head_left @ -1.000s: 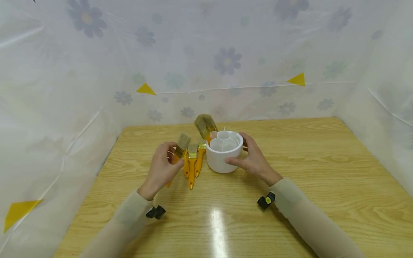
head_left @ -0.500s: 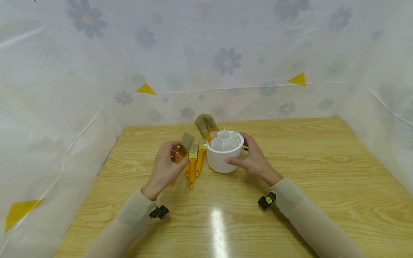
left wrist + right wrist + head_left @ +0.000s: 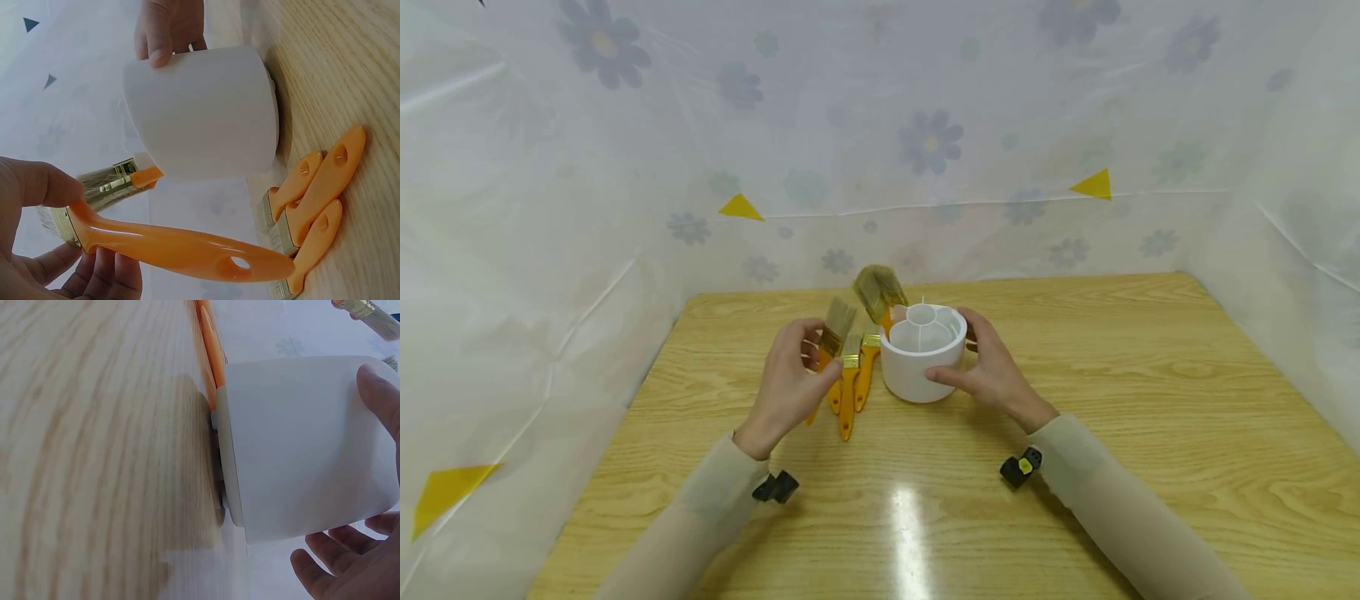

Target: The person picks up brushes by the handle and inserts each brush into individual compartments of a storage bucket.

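Note:
My left hand [image 3: 793,379] pinches a paintbrush [image 3: 169,249] near its metal ferrule, thumb on one side and fingers on the other. Its bristles point up and the orange handle hangs down over the table. A white round divided holder [image 3: 917,377] stands just to the right. Curled around the holder's right side, my right hand [image 3: 988,367] has its thumb at the front and its fingers behind. A wide paintbrush [image 3: 878,290] stands in the holder's left part, bristles up. Several orange-handled paintbrushes [image 3: 847,400] lie on the table between my left hand and the holder.
The wooden table [image 3: 1105,367] extends around the holder to its back edge. Behind it hangs a flowered plastic sheet [image 3: 880,167] with yellow triangles [image 3: 741,207] on it. Plain sheeting [image 3: 482,333] walls off the left side.
My left hand has moved slightly up and to the right with the paintbrush, closer to the holder. My right hand and the holder have stayed nearly in place.

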The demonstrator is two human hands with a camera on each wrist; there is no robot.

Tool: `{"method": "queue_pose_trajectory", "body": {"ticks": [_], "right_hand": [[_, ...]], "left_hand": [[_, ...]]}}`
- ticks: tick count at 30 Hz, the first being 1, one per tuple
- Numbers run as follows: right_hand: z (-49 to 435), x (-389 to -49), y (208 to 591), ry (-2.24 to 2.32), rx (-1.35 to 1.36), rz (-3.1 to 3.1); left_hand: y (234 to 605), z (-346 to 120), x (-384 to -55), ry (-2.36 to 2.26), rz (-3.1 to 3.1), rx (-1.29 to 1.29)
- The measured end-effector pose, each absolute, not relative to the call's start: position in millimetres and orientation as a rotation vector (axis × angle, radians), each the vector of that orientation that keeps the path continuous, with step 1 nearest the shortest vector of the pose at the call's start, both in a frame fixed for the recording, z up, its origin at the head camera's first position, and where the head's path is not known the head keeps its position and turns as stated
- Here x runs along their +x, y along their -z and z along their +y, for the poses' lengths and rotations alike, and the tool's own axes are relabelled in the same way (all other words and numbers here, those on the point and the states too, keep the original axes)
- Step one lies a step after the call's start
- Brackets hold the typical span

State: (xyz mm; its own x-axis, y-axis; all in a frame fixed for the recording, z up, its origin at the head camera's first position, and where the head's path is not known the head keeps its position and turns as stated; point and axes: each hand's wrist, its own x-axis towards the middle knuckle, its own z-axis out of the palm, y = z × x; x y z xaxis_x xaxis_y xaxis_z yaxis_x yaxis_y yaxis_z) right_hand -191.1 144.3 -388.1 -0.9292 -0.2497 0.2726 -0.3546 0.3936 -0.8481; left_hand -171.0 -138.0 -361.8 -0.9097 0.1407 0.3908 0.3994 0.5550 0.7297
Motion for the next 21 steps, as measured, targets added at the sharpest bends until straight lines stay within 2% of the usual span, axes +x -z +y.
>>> {"method": "queue_pose_trajectory", "body": {"ticks": [21], "right_hand": [[144.7,-190.6,389.1,-1.579,0.567,-2.527]], "left_hand": [[349.1,-126.1,-178.0,1.272,-2.461,-0.498]]}}
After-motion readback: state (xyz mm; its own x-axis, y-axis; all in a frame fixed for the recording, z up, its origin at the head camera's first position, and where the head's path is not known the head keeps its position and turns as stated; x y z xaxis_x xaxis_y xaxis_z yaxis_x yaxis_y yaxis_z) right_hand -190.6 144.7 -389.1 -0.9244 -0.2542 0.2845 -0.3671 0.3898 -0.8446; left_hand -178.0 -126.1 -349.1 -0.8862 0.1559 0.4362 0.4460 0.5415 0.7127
